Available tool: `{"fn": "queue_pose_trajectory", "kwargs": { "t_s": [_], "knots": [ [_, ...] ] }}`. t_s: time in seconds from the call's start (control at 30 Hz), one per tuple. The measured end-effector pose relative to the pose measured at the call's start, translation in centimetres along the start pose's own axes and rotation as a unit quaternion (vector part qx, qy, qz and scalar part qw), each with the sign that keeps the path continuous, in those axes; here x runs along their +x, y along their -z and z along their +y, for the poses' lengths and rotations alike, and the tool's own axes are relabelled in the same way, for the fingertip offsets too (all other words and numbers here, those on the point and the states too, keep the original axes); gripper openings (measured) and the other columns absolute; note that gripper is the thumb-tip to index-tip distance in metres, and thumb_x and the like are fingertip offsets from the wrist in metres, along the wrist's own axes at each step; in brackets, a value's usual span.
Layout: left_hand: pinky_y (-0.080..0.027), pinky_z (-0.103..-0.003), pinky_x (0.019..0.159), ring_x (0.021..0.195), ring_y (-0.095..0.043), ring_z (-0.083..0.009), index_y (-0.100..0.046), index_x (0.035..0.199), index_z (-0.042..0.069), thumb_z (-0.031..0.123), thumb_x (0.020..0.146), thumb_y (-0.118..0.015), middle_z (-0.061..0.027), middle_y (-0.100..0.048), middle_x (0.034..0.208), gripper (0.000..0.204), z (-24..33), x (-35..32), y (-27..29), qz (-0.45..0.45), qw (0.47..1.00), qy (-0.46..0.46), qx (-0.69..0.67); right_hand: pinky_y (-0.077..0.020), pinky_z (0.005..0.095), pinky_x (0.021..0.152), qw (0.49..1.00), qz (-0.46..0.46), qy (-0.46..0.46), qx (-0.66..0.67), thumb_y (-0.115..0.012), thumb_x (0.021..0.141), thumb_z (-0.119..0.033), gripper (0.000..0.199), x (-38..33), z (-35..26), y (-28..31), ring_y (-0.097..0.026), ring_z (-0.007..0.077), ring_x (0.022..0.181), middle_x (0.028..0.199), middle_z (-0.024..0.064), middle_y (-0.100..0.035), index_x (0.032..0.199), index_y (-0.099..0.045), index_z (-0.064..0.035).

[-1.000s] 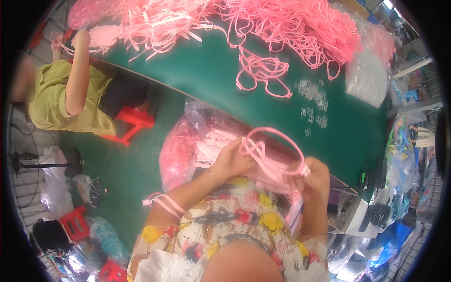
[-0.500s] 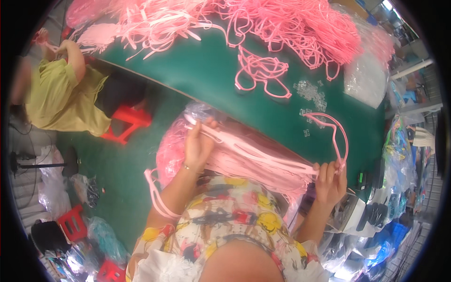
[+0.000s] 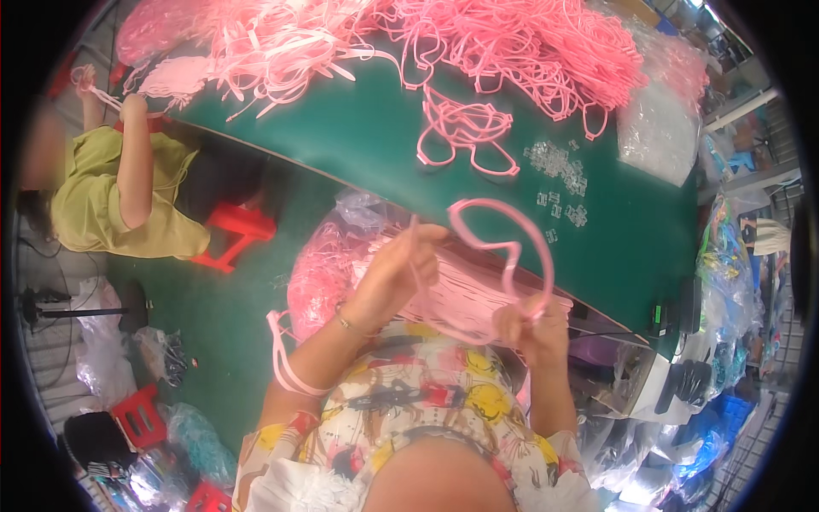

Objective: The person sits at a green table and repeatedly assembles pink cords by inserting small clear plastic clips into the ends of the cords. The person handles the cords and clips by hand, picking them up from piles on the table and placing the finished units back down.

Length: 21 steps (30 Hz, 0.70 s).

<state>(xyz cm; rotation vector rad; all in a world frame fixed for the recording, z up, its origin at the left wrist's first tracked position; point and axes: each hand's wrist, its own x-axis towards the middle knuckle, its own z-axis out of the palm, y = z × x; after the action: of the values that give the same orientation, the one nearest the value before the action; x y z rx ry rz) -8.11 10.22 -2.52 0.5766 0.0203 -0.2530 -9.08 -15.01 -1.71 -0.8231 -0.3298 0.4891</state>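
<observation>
A soft pink strap runs between my hands, sagging in a curve over my lap. Its looped end stands up above my right hand, whose fingers are closed on it. My left hand is closed around the strap's other end, slightly blurred. Beneath both hands, a thick bundle of paler pink straps lies across my lap. Another pink strap hangs looped around my left forearm. On the green table ahead lie a small tangle of pink straps and several small clear plastic clips.
Heaps of pink straps cover the table's far side, beside a clear plastic bag. At left, a person in a yellow-green top handles straps by a red stool. A pink-filled plastic bag sits left of my lap.
My hands have come closer together, the right moving left and the left slightly right. The stretched strap has slackened, and its loop has swung left, off the table clips.
</observation>
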Motion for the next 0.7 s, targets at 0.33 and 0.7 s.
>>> {"fn": "queue_pose_trajectory", "kwargs": {
  "t_s": [0.33, 0.7],
  "knots": [
    [-0.027, -0.022, 0.054, 0.057, -0.028, -0.0058, -0.056, 0.096, 0.003, 0.023, 0.097, -0.052, 0.0064, -0.033, 0.066, 0.02, -1.6, 0.1, -3.1, 0.056, 0.994, 0.067, 0.073, -0.0414, 0.0377, 0.096, 0.858, 0.066, -0.003, -0.509, -0.07, 0.078, -0.016, 0.067, -0.1, -0.4, 0.3, -0.052, 0.0268, 0.113, 0.121, 0.0168, -0.052, 0.135, -0.039, 0.0019],
    [-0.034, -0.022, 0.067, 0.075, -0.036, -0.004, -0.054, 0.1, 0.007, 0.026, 0.099, -0.045, 0.005, -0.042, 0.081, 0.021, -2.5, 0.3, -6.5, 0.0, 0.963, 0.071, 0.259, -0.042, 0.0247, 0.066, 0.867, 0.129, 0.119, -0.466, -0.066, 0.067, 0.006, 0.069, 2.1, -0.1, 0.1, -0.046, 0.0135, 0.077, 0.094, 0.007, -0.044, 0.132, -0.045, -0.0028]
  ]
}}
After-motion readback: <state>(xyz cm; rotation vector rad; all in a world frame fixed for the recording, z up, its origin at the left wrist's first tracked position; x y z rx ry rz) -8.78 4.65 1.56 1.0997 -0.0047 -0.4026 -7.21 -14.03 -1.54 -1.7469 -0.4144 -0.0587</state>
